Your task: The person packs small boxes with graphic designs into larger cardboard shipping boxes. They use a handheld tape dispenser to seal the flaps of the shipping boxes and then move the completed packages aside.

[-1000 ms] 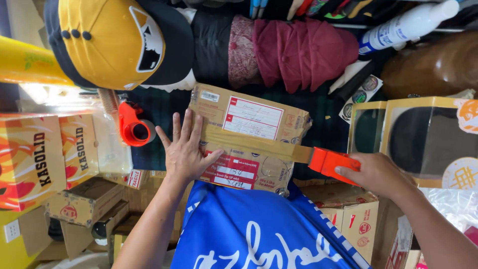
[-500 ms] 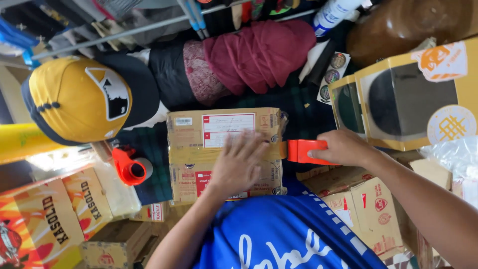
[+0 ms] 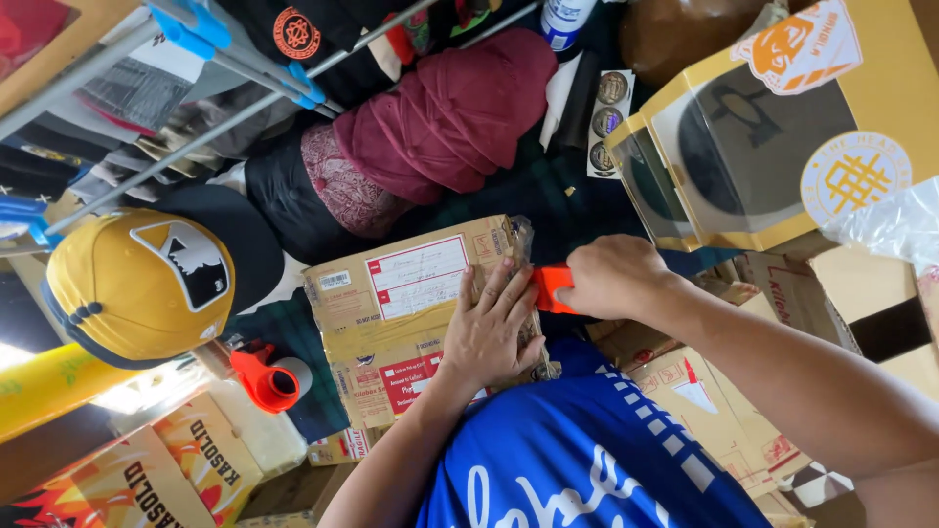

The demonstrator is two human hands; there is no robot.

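While my left hand [image 3: 492, 328] lies flat and open on the cardboard parcel [image 3: 411, 313], fingers spread toward its right end, my right hand [image 3: 611, 277] is closed around the orange tape dispenser [image 3: 551, 287], which sits against the parcel's right edge, just beside the left fingertips. From the head camera, the parcel rests in front of my blue shirt [image 3: 577, 460], label side up, with a band of brown tape across it. Left of it stands a second orange tape dispenser [image 3: 262, 379], and beyond that a yellow cap [image 3: 137, 284]. A maroon cloth bundle [image 3: 445, 108] lies past the parcel, and windowed yellow boxes [image 3: 782, 127] stand to the right.
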